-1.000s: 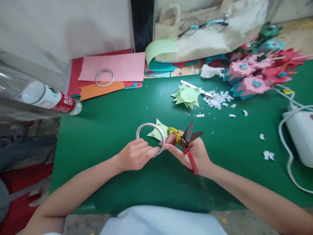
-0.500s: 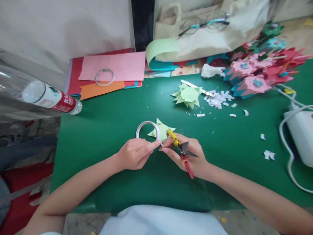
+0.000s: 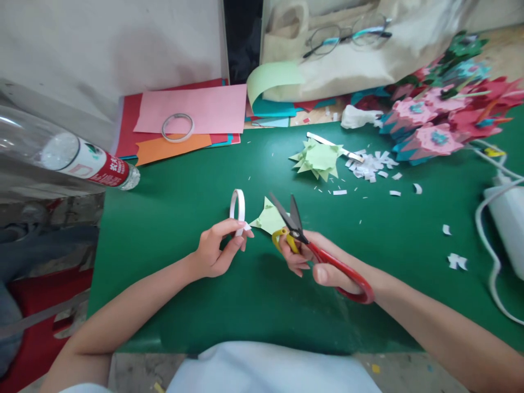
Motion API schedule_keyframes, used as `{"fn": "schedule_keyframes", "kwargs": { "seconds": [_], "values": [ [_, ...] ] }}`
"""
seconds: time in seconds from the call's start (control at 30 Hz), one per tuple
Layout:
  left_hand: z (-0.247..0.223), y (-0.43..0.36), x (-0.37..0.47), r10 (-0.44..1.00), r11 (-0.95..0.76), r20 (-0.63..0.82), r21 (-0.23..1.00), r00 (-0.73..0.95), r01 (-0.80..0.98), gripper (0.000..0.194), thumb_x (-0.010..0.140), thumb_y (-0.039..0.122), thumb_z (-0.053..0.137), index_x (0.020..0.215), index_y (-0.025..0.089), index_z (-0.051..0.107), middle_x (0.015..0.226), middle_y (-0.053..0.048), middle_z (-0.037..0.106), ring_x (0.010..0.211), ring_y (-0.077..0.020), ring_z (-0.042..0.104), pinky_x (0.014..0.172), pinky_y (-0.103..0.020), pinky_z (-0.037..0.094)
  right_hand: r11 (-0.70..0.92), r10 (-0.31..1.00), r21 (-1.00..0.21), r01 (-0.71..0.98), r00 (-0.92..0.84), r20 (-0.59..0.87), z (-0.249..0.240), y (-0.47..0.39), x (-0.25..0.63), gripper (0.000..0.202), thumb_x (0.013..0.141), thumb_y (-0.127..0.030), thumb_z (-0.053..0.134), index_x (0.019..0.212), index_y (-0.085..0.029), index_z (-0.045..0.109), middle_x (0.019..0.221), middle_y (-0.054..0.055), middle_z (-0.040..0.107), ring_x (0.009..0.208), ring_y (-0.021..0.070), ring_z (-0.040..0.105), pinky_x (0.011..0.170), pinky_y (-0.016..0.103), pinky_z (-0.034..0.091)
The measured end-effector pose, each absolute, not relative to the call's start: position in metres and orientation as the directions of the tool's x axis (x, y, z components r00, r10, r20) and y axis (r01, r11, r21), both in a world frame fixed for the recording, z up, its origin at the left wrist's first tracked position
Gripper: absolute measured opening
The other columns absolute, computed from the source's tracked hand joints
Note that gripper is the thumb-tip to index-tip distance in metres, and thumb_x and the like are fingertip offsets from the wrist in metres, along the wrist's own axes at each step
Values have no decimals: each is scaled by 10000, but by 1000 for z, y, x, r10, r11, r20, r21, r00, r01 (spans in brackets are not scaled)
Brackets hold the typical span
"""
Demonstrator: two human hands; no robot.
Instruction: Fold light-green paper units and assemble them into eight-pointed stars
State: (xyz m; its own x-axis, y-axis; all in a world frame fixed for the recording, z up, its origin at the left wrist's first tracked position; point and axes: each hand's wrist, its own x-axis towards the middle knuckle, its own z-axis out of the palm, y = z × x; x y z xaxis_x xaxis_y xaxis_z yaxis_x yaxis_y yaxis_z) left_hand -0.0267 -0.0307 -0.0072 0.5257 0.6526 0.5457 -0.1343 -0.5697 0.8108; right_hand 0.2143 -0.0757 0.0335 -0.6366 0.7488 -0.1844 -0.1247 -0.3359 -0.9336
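Between the thumb and fingers of my left hand [image 3: 219,248] is a roll of white double-sided tape [image 3: 237,204], held on edge with a short end sticking out. My right hand [image 3: 315,259] holds scissors [image 3: 301,234] with one red and one yellow handle; the blades are spread and point away from me. A pale green paper star [image 3: 268,216] lies on the table between the hands, partly hidden by the scissors. Farther back sits a layered pale green paper flower [image 3: 319,157], with a narrow silver-and-white blade tool [image 3: 335,146] behind it.
White paper scraps [image 3: 370,164] lie right of the green flower. Pink and red paper flowers [image 3: 438,131] stand back right, near a white power adapter [image 3: 507,218] and cable. Coloured paper [image 3: 192,106] with another tape roll [image 3: 177,127] lies back left, beside a bottle [image 3: 98,164].
My hands have moved apart. The tape roll has turned on edge in my left hand, and the scissors have swung round in my right hand so their blades point away from me.
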Motion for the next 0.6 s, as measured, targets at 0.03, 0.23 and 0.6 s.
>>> {"fn": "schedule_keyframes", "kwargs": {
  "seconds": [0.03, 0.23, 0.6],
  "values": [
    [-8, -31, -27, 665, -541, 543, 823, 513, -170, 493, 922, 25, 456, 1366, 233, 395, 1030, -68, 646, 689, -73, 597, 631, -228, 551, -410, 663, -903, -130, -722, -197, 34, -75, 216, 599, 729, -771, 594, 844, -202, 446, 736, -42, 334, 618, 89, 328, 594, 250, 413],
    [-4, -30, -29, 641, -486, 543, 834, 542, -261, 450, 951, 81, 454, 1354, 269, 386, 1034, -72, 671, 760, -98, 643, 628, -224, 576, -650, 263, -753, -97, -959, -103, 32, -74, 211, 707, 743, -831, 486, 931, -150, 495, 802, -2, 390, 677, 112, 409, 707, 309, 498],
    [-4, -25, -30, 496, -560, 573, 786, 653, -264, 383, 937, 71, 442, 1257, 282, 429, 833, -27, 638, 734, -126, 656, 697, -299, 585, -685, 336, -690, -233, -942, -15, 10, -77, 203, 679, 856, -789, 333, 852, -137, 522, 666, -32, 417, 515, 88, 435, 539, 282, 511]
  ]
}}
